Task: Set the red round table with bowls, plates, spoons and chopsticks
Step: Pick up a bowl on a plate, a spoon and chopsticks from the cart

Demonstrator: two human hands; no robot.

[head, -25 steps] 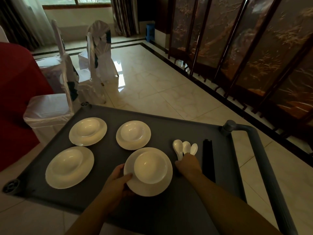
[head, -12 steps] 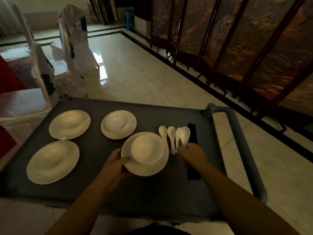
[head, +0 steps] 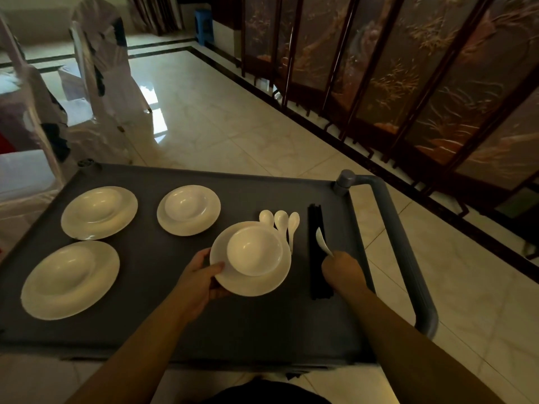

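L hand (head: 201, 279) grips the near-left rim of a white plate (head: 256, 282), thumb on top of the rim, fingers curled under. A white bowl (head: 254, 250) sits on that plate, a bit toward 12 o'clock of plate centre. Plate w/ bowl is at approx 1 o'clock from the L hand, touching it.

R hand (head: 341, 269) is closed around the handle of a white spoon (head: 322, 240); spoon sticks out toward 11 o'clock from the fist, bowl end over the black chopsticks (head: 316, 275). Chopsticks lie as a bundle on the cart, running 12 to 6, just L of the R hand and partly under it.

3 more spoons (head: 281, 221) lie side by side at 12–1 o'clock of the held plate, handles tucked behind its rim. Between them and the chopsticks: bare cart top.

Other sets, all plate + bowl, untouched: one at 11 o'clock of the held plate (head: 189, 209), one far-left (head: 99, 212), one near-left (head: 70, 279). All well apart from both hands.

Surface: dark grey cart (head: 145, 325), flat top, w/ a grey tube handle (head: 402, 252) along its R side.

Room: glossy pale tiled floor (head: 233, 135) w/ dark border stripe. Dark wood folding screen (head: 408, 83) w/ painted panels runs along the R, 1–3 o'clock. Chairs in white covers (head: 108, 83) at 10–11 o'clock. Blue stool (head: 204, 26) far back at 12. Sliver of red at the L edge, too little to id.
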